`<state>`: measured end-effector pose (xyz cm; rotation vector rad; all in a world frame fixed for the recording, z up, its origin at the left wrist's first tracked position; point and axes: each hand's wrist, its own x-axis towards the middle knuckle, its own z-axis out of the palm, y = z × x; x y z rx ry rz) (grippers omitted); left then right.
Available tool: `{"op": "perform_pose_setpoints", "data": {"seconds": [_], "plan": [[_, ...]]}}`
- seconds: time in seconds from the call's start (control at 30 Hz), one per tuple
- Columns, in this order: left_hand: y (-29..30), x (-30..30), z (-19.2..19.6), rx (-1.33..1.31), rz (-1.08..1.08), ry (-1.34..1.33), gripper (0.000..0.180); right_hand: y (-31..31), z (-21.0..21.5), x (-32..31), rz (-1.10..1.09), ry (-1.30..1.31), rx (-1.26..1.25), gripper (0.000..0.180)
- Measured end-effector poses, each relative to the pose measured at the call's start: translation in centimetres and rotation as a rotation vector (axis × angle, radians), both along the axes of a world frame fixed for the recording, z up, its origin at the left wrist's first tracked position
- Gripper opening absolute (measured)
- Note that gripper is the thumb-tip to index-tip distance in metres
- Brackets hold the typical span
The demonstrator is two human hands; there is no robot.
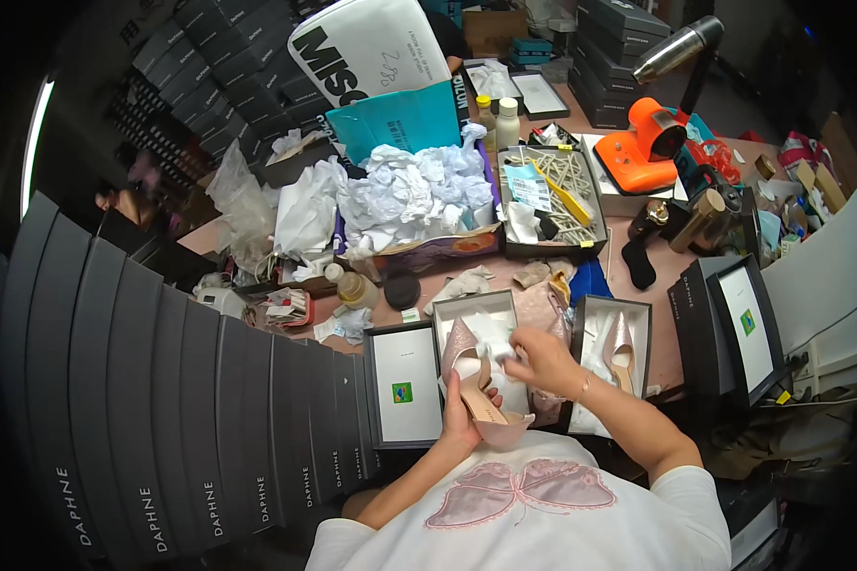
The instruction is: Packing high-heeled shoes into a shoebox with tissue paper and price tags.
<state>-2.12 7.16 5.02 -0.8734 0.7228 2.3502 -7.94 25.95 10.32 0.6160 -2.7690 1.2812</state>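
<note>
My left hand (pixel 461 411) grips a pale pink pointed-toe shoe (pixel 507 428) by its side, the glittery toe pointing away from me and the heel end toward my shirt. Just right of the shoe is my right hand (pixel 543 364), its fingers closed; what they hold, if anything, is hard to make out. Below the hands is an open shoebox (pixel 505 306) with white tissue (pixel 493 335). A second box (pixel 645 328) to the right holds a matching pink shoe (pixel 621 350) on white paper. An upturned box lid (pixel 405 366) with a white inside lies to the left.
Tall stacks of dark shoeboxes (pixel 152 381) line the left side. Farther back are a bin of crumpled paper (pixel 414 195), a box of pale sticks (pixel 567 186), bottles (pixel 508 124) and an orange stand (pixel 638 152) with a metal dryer-like tool. More dark boxes (pixel 700 328) stand at right.
</note>
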Motion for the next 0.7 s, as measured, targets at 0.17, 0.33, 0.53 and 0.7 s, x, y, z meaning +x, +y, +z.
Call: {"op": "perform_pose_setpoints", "data": {"seconds": [0.17,0.33,0.53,0.7], "plan": [[2.2,-0.4,2.1,-0.056,-0.041,0.047,0.063,0.2,3.6,-13.6,-0.238,0.081,-0.259,0.039],[-0.2,1.1,1.4,-0.083,0.007,0.216,0.066,7.1,9.0,-8.4,-0.236,0.115,-0.061,0.026],[1.1,2.7,4.1,-0.114,-0.129,0.191,0.069,19.3,8.4,7.4,-0.653,-0.011,0.203,0.019],[-0.1,4.0,3.4,-0.15,-0.596,0.318,0.039,18.7,2.7,20.7,-0.865,-0.233,0.174,0.022]]}}
